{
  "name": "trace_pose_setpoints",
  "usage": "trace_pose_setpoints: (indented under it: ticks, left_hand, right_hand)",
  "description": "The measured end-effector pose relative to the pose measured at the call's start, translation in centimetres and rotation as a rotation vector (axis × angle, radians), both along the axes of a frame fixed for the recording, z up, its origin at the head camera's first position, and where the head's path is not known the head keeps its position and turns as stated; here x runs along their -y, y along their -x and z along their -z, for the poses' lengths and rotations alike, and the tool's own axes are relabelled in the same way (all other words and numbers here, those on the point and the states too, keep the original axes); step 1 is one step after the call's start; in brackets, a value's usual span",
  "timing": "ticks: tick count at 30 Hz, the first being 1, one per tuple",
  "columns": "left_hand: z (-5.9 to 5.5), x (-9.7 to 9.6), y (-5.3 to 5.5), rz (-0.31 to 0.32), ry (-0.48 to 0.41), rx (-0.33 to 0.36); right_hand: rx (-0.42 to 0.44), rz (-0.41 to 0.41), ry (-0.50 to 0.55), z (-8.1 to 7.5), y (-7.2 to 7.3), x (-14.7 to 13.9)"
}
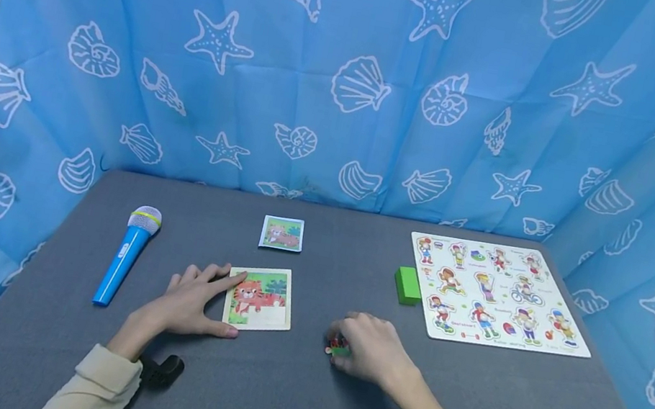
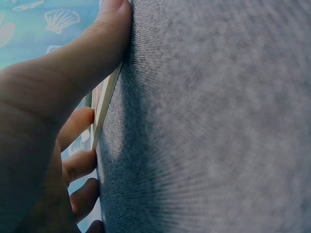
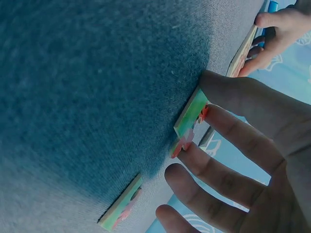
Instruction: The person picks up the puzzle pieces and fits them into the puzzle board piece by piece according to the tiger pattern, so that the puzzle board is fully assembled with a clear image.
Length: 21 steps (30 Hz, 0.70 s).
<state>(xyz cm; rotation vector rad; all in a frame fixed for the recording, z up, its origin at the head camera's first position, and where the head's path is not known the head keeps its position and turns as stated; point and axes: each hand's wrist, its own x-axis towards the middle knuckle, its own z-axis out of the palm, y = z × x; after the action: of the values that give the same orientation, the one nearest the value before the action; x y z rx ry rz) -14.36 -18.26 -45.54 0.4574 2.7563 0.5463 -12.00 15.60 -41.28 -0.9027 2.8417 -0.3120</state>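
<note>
My left hand (image 1: 186,304) rests beside a square tiger puzzle board (image 1: 274,323), with the index finger on its upper left part and the thumb at its lower left corner. Its fingers are spread, and a pale strip shows at the board's bottom. To the right of the board, my right hand (image 1: 371,347) pinches a small green puzzle piece (image 3: 191,115) between thumb and index finger, low over the cloth. A red and pink piece (image 3: 181,145) shows partly behind it. Another green and pink piece (image 3: 121,206) lies apart on the cloth in the right wrist view.
Behind the board lies a small picture card (image 1: 282,234) with a similar scene. A blue toy microphone (image 1: 125,260) is at left. At right, a green block (image 1: 408,286) lies against a white puzzle board (image 1: 501,341) of sports figures. A blue shell-print curtain (image 1: 327,131) borders the grey table.
</note>
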Motion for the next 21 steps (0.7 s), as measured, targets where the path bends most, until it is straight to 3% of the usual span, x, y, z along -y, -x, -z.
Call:
trace_pose_setpoints:
  ticks: [21]
  left_hand:
    - [-0.20, -0.18, -0.08, -0.006, 0.020, -0.005]
  right_hand:
    - [-0.040, -0.013, -0.023, 0.03, -0.15, 0.26]
